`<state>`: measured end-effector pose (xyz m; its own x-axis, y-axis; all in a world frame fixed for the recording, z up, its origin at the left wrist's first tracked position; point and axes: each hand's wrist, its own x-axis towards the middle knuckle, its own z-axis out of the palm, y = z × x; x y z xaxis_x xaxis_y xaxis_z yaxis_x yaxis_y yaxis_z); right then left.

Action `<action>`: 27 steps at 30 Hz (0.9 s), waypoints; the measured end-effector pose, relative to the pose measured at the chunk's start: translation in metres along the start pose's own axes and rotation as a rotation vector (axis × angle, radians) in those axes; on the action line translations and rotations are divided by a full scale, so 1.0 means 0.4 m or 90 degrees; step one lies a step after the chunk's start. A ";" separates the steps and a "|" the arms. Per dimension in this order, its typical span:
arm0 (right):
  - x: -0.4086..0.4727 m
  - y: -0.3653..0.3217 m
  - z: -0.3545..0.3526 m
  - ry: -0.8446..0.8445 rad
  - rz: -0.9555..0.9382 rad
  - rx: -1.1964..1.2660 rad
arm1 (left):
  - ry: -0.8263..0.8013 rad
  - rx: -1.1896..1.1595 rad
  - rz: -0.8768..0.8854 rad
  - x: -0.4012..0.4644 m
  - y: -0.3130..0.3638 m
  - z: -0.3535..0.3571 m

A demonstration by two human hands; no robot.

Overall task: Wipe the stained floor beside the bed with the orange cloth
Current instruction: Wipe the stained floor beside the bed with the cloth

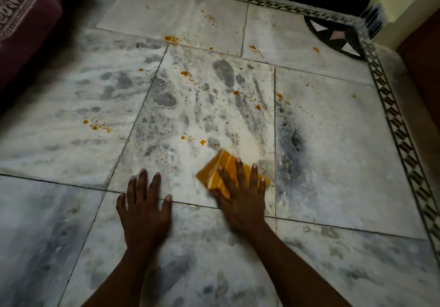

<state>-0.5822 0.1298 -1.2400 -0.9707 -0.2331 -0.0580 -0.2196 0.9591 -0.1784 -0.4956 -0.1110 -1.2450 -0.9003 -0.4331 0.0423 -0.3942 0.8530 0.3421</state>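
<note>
At far left I see the maroon bed [26,28] edge, its pale woven pattern unreadable as writing. My left hand [144,208] lies flat, fingers spread, on the marble floor [333,164]. Rightward, my right hand [240,193] presses straight fingers on the folded orange cloth [215,172], below scattered orange stains [184,73].

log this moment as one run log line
right hand: pressing folded orange cloth flat on marble floor | left hand: flat on floor, bracing | orange stains: many unwiped ahead
</note>
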 end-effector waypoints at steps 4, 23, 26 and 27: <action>-0.171 0.105 -0.032 -0.022 0.053 -0.032 | -0.021 0.004 -0.008 0.003 0.007 -0.009; 0.210 -0.095 0.044 0.133 0.128 0.005 | 0.052 0.060 0.040 0.133 -0.177 -0.040; 0.264 -0.191 0.066 0.129 0.041 0.010 | 0.054 0.033 0.016 0.143 -0.169 -0.041; 0.243 -0.188 0.063 0.117 -0.029 -0.004 | 0.052 0.031 0.015 0.146 -0.168 -0.042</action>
<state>-0.6577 0.0309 -1.2568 -0.9609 -0.2443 0.1305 -0.2645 0.9491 -0.1709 -0.5186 -0.1986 -1.2495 -0.8921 -0.4335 0.1270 -0.3834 0.8753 0.2946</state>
